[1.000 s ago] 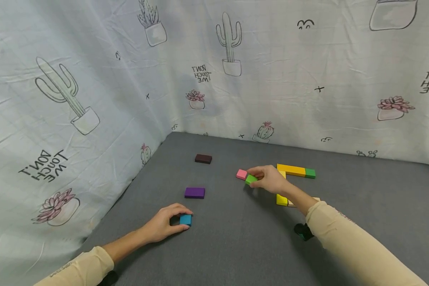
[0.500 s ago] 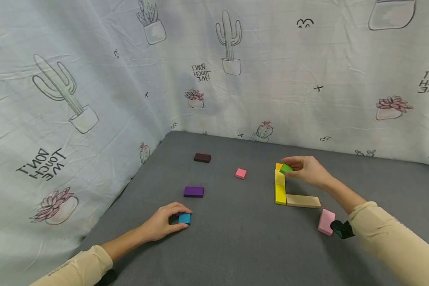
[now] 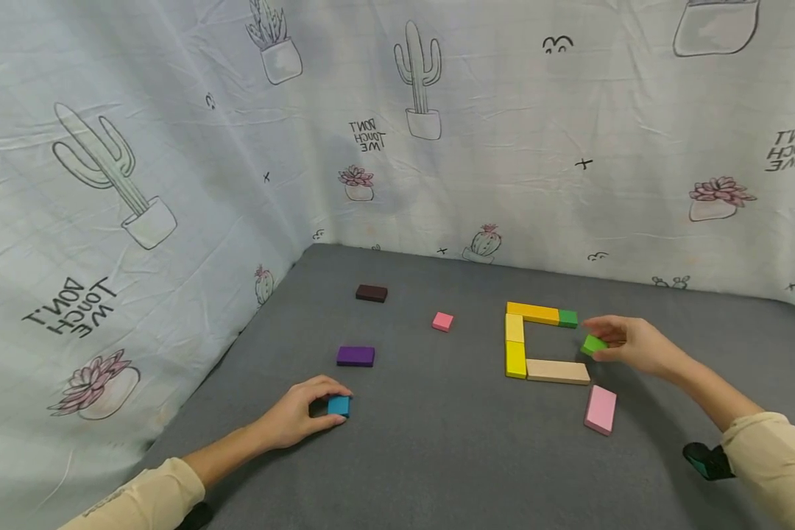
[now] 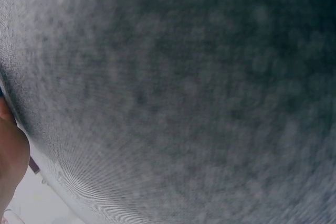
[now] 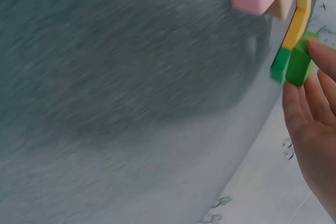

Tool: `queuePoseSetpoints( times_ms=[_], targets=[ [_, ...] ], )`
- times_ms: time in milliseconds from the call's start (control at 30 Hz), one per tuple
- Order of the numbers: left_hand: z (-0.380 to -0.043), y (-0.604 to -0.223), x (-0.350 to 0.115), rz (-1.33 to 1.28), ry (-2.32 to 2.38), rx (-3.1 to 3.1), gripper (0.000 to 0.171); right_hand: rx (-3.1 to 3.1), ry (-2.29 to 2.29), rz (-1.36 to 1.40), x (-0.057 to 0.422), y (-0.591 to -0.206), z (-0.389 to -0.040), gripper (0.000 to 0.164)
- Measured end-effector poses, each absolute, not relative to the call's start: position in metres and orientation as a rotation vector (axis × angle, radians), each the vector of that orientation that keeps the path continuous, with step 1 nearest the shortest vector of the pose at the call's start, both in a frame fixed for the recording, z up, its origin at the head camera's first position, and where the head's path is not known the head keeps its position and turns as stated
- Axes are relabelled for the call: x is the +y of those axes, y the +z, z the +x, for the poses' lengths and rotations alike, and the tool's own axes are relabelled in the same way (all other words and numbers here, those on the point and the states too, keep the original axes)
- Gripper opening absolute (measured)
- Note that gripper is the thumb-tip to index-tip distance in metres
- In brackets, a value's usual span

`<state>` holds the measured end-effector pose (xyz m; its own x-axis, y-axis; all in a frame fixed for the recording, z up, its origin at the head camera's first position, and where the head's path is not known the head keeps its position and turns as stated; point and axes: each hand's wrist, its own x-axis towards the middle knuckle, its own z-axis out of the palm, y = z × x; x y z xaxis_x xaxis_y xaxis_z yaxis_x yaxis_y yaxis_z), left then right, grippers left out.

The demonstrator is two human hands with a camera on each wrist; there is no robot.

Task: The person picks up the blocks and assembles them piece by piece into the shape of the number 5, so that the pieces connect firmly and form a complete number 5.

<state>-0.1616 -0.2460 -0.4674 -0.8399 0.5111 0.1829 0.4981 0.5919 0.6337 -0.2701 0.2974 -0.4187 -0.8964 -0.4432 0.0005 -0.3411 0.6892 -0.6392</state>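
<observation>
My right hand [image 3: 642,346] pinches a light green block [image 3: 593,344] between thumb and fingers, just right of an open-sided outline of blocks. That outline has an orange block [image 3: 533,313] and a dark green block [image 3: 567,319] along the top. Two yellow blocks [image 3: 514,346] form its left side, and a beige block [image 3: 558,372] its bottom. In the right wrist view the light green block [image 5: 300,61] overlaps the dark green one. On the left, my left hand [image 3: 301,414] holds a small blue block [image 3: 338,406] at the table between thumb and fingers.
A pink block [image 3: 600,410] lies below the beige block's right end. Left of the outline are a small coral-pink block [image 3: 442,322], a purple block [image 3: 355,356] and a dark brown block [image 3: 372,293]. Printed white cloth [image 3: 530,199] borders the grey table [image 3: 424,456] behind and at left.
My right hand has carried the light green block from beside the coral-pink block, past the yellow blocks, to the outline's right side. My left hand stays at the blue block.
</observation>
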Motion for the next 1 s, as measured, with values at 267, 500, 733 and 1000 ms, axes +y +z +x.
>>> queuePoseSetpoints(
  times_ms=[267,500,733,1000],
  targets=[
    [-0.162,-0.466,-0.246,0.843,1.086,2.775,0.037,2.570,-1.051,-0.774,0.320,-0.432,-0.260,0.055],
    [-0.161,-0.465,-0.246,0.832,1.096,2.771,0.037,2.498,-1.108,-0.840,0.323,-0.435,-0.256,0.055],
    [-0.161,-0.466,-0.245,0.827,1.093,2.774,0.037,2.432,-1.169,-0.780,0.325,-0.437,-0.253,0.049],
    [-0.160,-0.466,-0.245,0.811,1.078,2.789,0.037,2.381,-1.216,-0.660,0.324,-0.436,-0.249,0.049]
  ],
)
